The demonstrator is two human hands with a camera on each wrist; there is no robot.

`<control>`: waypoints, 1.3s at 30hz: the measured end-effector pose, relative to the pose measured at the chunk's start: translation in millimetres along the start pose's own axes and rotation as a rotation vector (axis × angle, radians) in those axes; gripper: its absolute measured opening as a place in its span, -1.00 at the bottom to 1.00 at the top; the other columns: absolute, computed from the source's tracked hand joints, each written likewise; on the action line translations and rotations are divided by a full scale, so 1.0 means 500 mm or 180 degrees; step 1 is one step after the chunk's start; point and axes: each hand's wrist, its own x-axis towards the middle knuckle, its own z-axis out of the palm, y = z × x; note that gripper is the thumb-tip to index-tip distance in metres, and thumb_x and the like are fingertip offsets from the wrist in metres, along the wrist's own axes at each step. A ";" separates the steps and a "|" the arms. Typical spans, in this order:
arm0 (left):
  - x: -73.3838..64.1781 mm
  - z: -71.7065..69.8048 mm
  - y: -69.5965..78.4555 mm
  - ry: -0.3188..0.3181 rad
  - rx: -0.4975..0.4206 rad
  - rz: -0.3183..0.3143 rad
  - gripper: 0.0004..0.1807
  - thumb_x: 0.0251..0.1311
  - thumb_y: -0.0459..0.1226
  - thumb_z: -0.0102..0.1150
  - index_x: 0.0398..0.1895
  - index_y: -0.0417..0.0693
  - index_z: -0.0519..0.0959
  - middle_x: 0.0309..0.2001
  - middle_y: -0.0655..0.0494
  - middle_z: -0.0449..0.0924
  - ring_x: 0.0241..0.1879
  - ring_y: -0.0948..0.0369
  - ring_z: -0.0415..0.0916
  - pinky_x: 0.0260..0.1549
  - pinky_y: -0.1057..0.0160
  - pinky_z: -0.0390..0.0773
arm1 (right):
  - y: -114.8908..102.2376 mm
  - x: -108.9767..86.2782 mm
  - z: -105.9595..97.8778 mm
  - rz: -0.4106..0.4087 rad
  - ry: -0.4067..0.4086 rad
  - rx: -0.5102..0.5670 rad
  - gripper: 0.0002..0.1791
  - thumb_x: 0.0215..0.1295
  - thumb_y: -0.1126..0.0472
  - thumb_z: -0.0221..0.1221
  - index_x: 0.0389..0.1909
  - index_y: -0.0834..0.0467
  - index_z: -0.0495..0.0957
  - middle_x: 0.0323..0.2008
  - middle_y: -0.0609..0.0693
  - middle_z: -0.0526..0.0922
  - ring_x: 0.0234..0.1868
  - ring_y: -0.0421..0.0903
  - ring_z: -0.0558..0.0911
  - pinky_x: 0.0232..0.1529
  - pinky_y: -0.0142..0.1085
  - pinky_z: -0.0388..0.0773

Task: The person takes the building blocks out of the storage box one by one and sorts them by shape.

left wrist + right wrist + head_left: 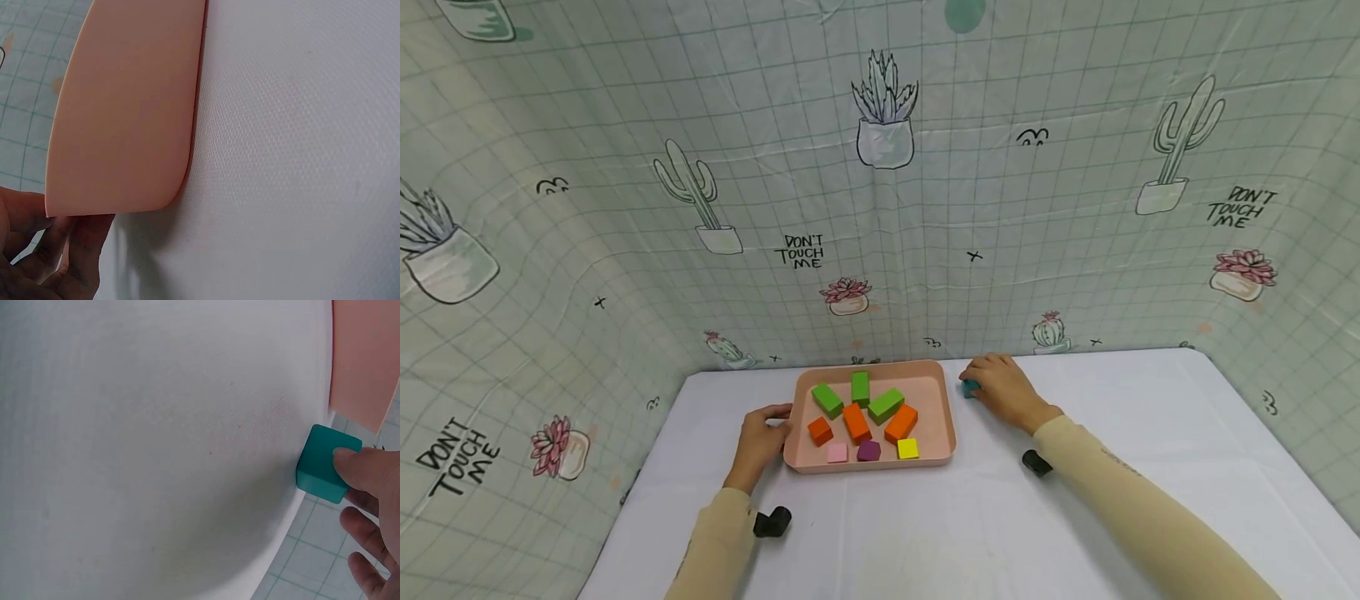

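My right hand (1003, 390) pinches a teal block (325, 462) beside the tray's right end. Its thumb lies on one face; the other fingertips stand behind, partly hidden. At the opposite end, my left hand (760, 442) grips the rim of a shallow pink tray (946, 417). In the left wrist view, fingers (87, 247) meet the tray's end wall; what they do inside the rim is hidden. Several blocks lie in the tray: green ones like this block (887, 406), orange ones like this block (857, 423), a pink block (837, 452), a purple block (868, 451) and a yellow block (907, 448).
A white-covered table (895, 533) carries the tray near its back edge. Behind it hangs a gridded cloth (917, 283) printed with potted plants, which also wraps both sides. Black wrist cameras, such as this camera (772, 522), jut from both wrists.
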 end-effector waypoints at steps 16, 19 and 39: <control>-0.005 -0.002 0.001 -0.0021 -0.0094 0.0124 -0.63 0.42 -0.48 0.07 0.22 -0.46 0.61 0.11 -0.38 0.63 -0.43 0.24 0.57 -0.41 0.34 0.55 | -0.075 -0.016 -0.030 -0.0341 0.0447 0.0266 -0.63 0.17 0.36 0.52 0.02 0.17 0.75 0.00 0.06 0.73 0.04 0.10 0.65 0.21 0.08 0.53; -0.004 -0.003 0.000 -0.0032 -0.0067 0.0122 -0.63 0.42 -0.47 0.08 0.22 -0.46 0.61 0.12 -0.38 0.63 -0.43 0.24 0.57 -0.41 0.34 0.55 | -0.095 -0.021 -0.031 -0.0548 0.0510 0.0293 -0.61 0.12 0.36 0.55 -0.01 0.15 0.75 -0.02 0.02 0.73 0.03 0.07 0.66 0.19 0.05 0.55; 0.000 0.000 -0.002 0.0056 -0.0056 0.0183 -0.64 0.38 -0.50 0.11 0.18 -0.47 0.63 0.08 -0.38 0.65 -0.47 0.24 0.54 -0.45 0.40 0.52 | -0.173 -0.020 -0.012 -0.1457 -0.0120 0.0673 -0.63 0.26 0.26 0.49 0.09 0.06 0.76 0.05 -0.09 0.76 0.12 -0.04 0.62 0.20 -0.12 0.58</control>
